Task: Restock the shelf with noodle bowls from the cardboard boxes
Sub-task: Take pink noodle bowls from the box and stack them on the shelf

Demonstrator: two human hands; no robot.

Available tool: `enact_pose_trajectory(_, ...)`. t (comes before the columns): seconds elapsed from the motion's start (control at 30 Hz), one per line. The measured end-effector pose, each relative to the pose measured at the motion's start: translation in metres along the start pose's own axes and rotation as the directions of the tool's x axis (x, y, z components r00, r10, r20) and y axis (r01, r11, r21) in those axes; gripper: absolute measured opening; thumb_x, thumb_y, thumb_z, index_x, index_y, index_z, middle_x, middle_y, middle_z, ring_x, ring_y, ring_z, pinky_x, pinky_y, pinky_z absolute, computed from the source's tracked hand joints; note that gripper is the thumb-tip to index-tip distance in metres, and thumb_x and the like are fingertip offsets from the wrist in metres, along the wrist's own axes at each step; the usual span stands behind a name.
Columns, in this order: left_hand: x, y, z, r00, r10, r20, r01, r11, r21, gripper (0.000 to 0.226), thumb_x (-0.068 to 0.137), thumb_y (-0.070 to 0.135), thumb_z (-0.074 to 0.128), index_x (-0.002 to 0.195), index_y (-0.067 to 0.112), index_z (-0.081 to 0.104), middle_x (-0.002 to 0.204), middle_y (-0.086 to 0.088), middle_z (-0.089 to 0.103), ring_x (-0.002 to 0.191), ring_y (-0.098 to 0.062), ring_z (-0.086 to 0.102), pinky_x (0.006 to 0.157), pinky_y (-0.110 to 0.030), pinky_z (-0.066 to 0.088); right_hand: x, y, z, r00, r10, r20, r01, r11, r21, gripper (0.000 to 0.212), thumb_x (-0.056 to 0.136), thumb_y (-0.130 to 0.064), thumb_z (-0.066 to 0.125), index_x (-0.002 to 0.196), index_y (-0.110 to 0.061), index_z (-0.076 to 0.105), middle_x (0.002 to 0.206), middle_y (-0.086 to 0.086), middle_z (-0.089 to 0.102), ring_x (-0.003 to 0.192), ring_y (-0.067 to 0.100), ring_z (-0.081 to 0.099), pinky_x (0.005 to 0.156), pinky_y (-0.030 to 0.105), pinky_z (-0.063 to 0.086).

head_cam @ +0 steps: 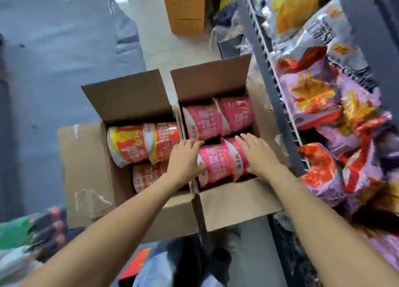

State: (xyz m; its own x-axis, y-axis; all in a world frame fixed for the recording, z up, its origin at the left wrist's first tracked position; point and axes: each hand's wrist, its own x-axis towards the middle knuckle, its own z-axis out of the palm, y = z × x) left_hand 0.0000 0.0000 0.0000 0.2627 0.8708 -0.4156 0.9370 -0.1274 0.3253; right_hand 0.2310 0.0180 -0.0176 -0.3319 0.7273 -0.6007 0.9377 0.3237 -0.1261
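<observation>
I have both hands on the near pair of pink noodle bowls (220, 161) in the right cardboard box (237, 198); left hand (185, 159) at 9 o'clock, fingers curled against the end; right hand (258, 153) at 3 o'clock, fingers straight, pressing; opposed pressure should let me lift both together; shelf (278, 88) stands at 3 o'clock of the boxes.

A single wide-angle head camera looks steeply down and forward from close above two open cardboard boxes (151, 211) on the floor (155, 49), with both forearms reaching in from the bottom edge and the shelf (278, 105) running along the right.
</observation>
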Motion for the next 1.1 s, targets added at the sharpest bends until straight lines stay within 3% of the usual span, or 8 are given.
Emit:
enact_pose_trajectory(0.27, 0.018, -0.009, 0.057, 0.984, -0.030, 0.177, -0.008, 0.978, 0.207, 0.105, 0.076, 0.068, 0.060, 0.152, 0.020, 0.007, 0.156, -0.005, 0.020, 0.145, -0.024, 0.014, 0.117, -0.057, 0.004, 0.044, 0.043, 0.024, 0.971, -0.180, 0.160, 0.209, 0.960, -0.187, 0.139, 0.056, -0.052, 0.086, 0.152, -0.021, -0.009, 0.154, 0.021, 0.018, 0.144, 0.033, 0.017, 0.120, 0.040, 0.007)
enact_pose_trajectory(0.43, 0.018, -0.002, 0.063, 0.991, -0.051, 0.125, 0.027, 0.982, 0.187, 0.103, 0.073, 0.072, 0.058, 0.151, 0.022, 0.013, 0.155, -0.004, 0.024, 0.144, -0.023, 0.017, 0.110, -0.065, -0.008, 0.037, 0.049, 0.022, 0.951, -0.309, -0.005, 0.298, 0.921, -0.251, 0.125, 0.058, -0.060, 0.077, 0.152, -0.019, 0.007, 0.135, 0.015, 0.042, 0.125, 0.029, 0.042, 0.117, 0.044, 0.016)
enact_pose_trajectory(0.53, 0.018, 0.004, 0.062, 0.995, -0.061, 0.076, 0.048, 0.986, 0.163, 0.103, 0.072, 0.076, 0.055, 0.151, 0.025, 0.014, 0.155, -0.002, 0.025, 0.145, -0.022, 0.017, 0.110, -0.063, -0.011, 0.016, 0.045, 0.016, 0.934, -0.325, -0.145, 0.280, 0.922, -0.266, 0.121, 0.057, -0.054, 0.080, 0.151, -0.013, 0.016, 0.132, 0.018, 0.043, 0.122, 0.033, 0.043, 0.114, 0.045, 0.020)
enact_pose_trajectory(0.67, 0.015, -0.001, 0.072, 0.992, -0.030, 0.126, -0.016, 0.937, 0.350, 0.124, 0.064, 0.075, 0.065, 0.152, 0.022, -0.004, 0.155, -0.014, 0.020, 0.145, -0.029, 0.015, 0.112, -0.066, -0.005, -0.013, 0.036, 0.006, 0.911, -0.293, -0.291, 0.208, 0.934, -0.289, 0.121, 0.050, -0.041, 0.087, 0.148, -0.006, 0.025, 0.136, 0.024, 0.042, 0.127, 0.039, 0.042, 0.112, 0.050, 0.027)
enact_pose_trajectory(0.8, 0.019, 0.001, 0.074, 0.995, -0.006, 0.103, -0.031, 0.934, 0.355, 0.119, 0.064, 0.072, 0.068, 0.152, 0.024, 0.003, 0.151, -0.014, 0.027, 0.142, -0.030, 0.021, 0.111, -0.066, -0.003, -0.033, 0.031, 0.004, 0.847, -0.288, -0.448, 0.187, 0.949, -0.256, 0.116, 0.049, -0.037, 0.087, 0.142, -0.006, 0.027, 0.131, 0.028, 0.045, 0.123, 0.044, 0.044, 0.107, 0.055, 0.034)
enact_pose_trajectory(0.93, 0.008, 0.019, 0.059, 0.998, -0.016, -0.065, 0.005, 0.986, -0.165, 0.088, 0.077, 0.073, 0.047, 0.148, 0.024, 0.028, 0.151, -0.003, 0.035, 0.141, -0.021, 0.028, 0.116, -0.057, 0.011, -0.063, 0.019, 0.010, 0.740, -0.137, -0.659, 0.133, 0.990, -0.057, 0.111, 0.058, -0.041, 0.084, 0.145, -0.008, 0.024, 0.134, 0.025, 0.040, 0.127, 0.040, 0.037, 0.104, 0.051, 0.040)
enact_pose_trajectory(1.03, -0.024, 0.059, 0.032, 0.995, -0.057, 0.077, 0.096, 0.603, -0.792, 0.065, 0.093, 0.064, 0.037, 0.144, 0.024, 0.038, 0.145, 0.005, 0.045, 0.133, -0.012, 0.042, 0.104, -0.029, 0.035, -0.096, 0.002, 0.011, 0.632, 0.036, -0.774, 0.102, 0.986, 0.130, 0.106, 0.063, -0.045, 0.082, 0.145, -0.007, 0.026, 0.137, 0.024, 0.038, 0.130, 0.035, 0.032, 0.104, 0.047, 0.039)
enact_pose_trajectory(1.1, -0.054, 0.085, 0.012, 0.993, -0.011, 0.114, 0.110, 0.376, -0.920, 0.049, 0.096, 0.057, 0.033, 0.132, 0.028, 0.048, 0.129, 0.008, 0.057, 0.118, -0.009, 0.055, 0.091, -0.020, 0.045, -0.127, -0.014, 0.006, 0.552, 0.170, -0.816, 0.097, 0.959, 0.265, 0.109, 0.062, -0.051, 0.081, 0.146, -0.005, 0.027, 0.140, 0.022, 0.036, 0.131, 0.031, 0.030, 0.108, 0.042, 0.033)
